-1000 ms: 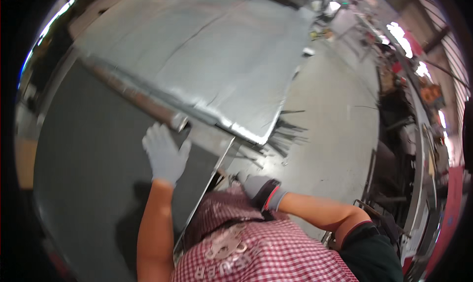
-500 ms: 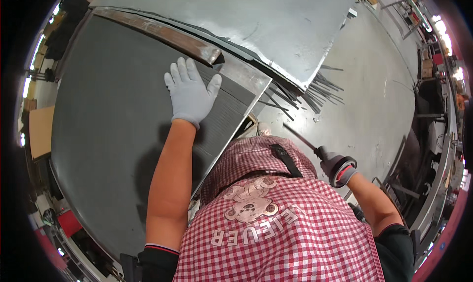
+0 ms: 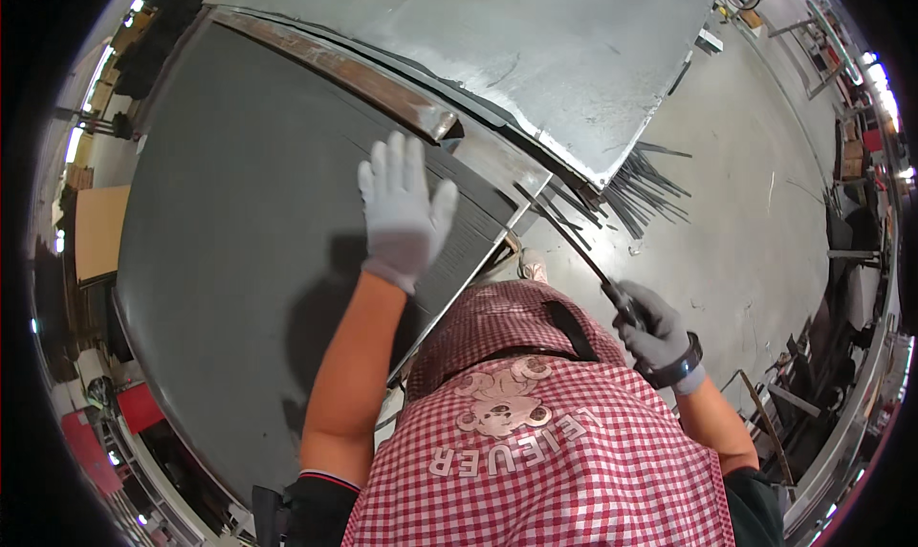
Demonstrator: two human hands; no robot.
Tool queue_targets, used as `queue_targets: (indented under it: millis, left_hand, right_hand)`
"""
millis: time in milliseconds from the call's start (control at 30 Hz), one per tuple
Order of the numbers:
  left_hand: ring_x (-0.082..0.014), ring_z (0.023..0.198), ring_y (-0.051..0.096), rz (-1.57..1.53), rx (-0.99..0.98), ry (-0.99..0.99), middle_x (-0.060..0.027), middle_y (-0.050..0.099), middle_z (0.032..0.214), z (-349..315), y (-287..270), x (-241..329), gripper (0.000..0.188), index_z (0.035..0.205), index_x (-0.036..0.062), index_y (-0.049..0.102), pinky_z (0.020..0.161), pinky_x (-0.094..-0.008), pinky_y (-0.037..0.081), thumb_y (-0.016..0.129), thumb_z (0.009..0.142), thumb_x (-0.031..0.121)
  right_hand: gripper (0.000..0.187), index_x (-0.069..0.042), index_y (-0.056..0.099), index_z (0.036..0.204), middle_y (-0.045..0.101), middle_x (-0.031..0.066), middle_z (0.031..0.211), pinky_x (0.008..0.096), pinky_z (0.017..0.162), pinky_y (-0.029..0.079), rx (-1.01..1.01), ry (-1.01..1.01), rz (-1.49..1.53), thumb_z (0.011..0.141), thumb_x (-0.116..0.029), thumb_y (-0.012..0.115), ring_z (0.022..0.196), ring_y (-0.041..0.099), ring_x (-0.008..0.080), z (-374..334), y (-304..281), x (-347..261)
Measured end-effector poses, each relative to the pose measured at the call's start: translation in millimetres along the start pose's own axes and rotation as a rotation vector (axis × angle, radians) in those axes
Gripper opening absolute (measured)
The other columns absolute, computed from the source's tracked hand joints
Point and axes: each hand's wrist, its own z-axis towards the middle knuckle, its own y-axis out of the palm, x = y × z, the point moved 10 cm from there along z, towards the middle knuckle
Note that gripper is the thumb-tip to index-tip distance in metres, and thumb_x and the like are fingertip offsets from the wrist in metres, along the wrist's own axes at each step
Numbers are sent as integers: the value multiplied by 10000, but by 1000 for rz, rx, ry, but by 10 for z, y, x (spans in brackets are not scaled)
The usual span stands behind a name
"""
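Note:
My left hand [image 3: 406, 212], in a pale grey glove, is open with its fingers stretched out over a dark grey sheet [image 3: 239, 184]. A shadow lies beside it on the sheet; whether the palm touches cannot be told. Fine parallel lines run across the sheet near its corner. My right hand [image 3: 653, 327], gloved in darker grey with a black band at the wrist, is closed round the black handle of a long narrow knife [image 3: 577, 244]. The blade points up and left, its tip over the metal corner [image 3: 521, 179] of the table.
A rusty metal bar [image 3: 382, 93] lies along the sheet's far edge. Beyond it stands a second metal-topped table [image 3: 535, 59]. Several thin dark strips [image 3: 645, 188] lie on the floor [image 3: 746, 193] by its corner. A cardboard panel [image 3: 100, 231] stands at the left.
My right hand has swung the knife up and left, from over the floor to the table corner. My left hand has shifted a little to the right in view and looks lifted.

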Motion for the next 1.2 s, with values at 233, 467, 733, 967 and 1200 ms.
queue_targets:
  millis: [233, 467, 733, 967, 1200]
  left_hand:
    - [-440, 1309, 334, 77, -104, 7, -277, 376, 1401, -471, -43, 694, 715, 1346, -99, 381, 1105, -514, 224, 514, 876, 423]
    - [-435, 1342, 280, 10, -165, -67, -286, 355, 1404, -735, 261, 1295, 722, 1346, -97, 369, 1125, -532, 159, 517, 872, 427]
    - [-432, 1340, 285, -18, -127, -86, -287, 361, 1400, -942, 673, 1575, 732, 1343, -106, 368, 1127, -529, 167, 519, 870, 433]
    - [-442, 1336, 284, -38, -160, -65, -287, 354, 1406, -877, 719, 1636, 744, 1346, -114, 358, 1122, -542, 168, 514, 871, 437]
    - [-438, 1318, 296, -70, -172, -94, -276, 352, 1401, -833, 659, 1545, 748, 1330, -119, 366, 1122, -521, 181, 583, 828, 392]
  right_hand:
    - [598, 72, 402, 1352, 584, 165, 1207, 328, 934, 444, -364, -405, -262, 875, -222, 613, 1079, 561, 199, 780, 912, -1484]
    - [663, 43, 545, 1213, 624, 184, 1070, 347, 875, 473, -299, -176, -452, 784, -437, 705, 1008, 597, 252, 1610, 567, -210]
    - [639, 28, 525, 1187, 635, 129, 954, 307, 812, 491, -597, 285, -506, 702, -328, 741, 887, 603, 200, 1101, -17, 831]
    - [690, -15, 440, 1334, 563, 92, 1172, 331, 977, 389, -596, 367, -102, 744, -205, 744, 1102, 511, 174, -50, -597, 1479]
    - [420, -36, 580, 1051, 643, 93, 865, 337, 605, 483, -178, 1174, -678, 729, -269, 715, 693, 602, 183, -2375, -3339, 3341]
